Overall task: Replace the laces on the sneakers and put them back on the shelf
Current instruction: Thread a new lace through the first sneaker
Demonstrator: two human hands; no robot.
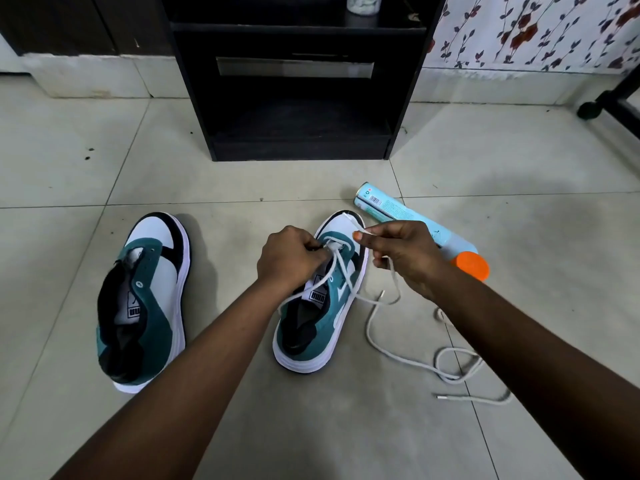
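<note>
Our left hand (289, 256) pinches the white lace (341, 268) at the eyelets of the centre sneaker (322, 306); our right hand (403, 256) grips its other strand. The unlaced sneaker (145, 299) lies at left, a spray can (415, 226) just right, the black shelf (294, 81) above.

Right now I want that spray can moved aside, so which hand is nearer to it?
Right. The right hand pinches lace just beside the spray can; the left hand is farther away, across the sneaker.

jar (363, 4) cut off above, can (415, 226) partly hidden
</note>
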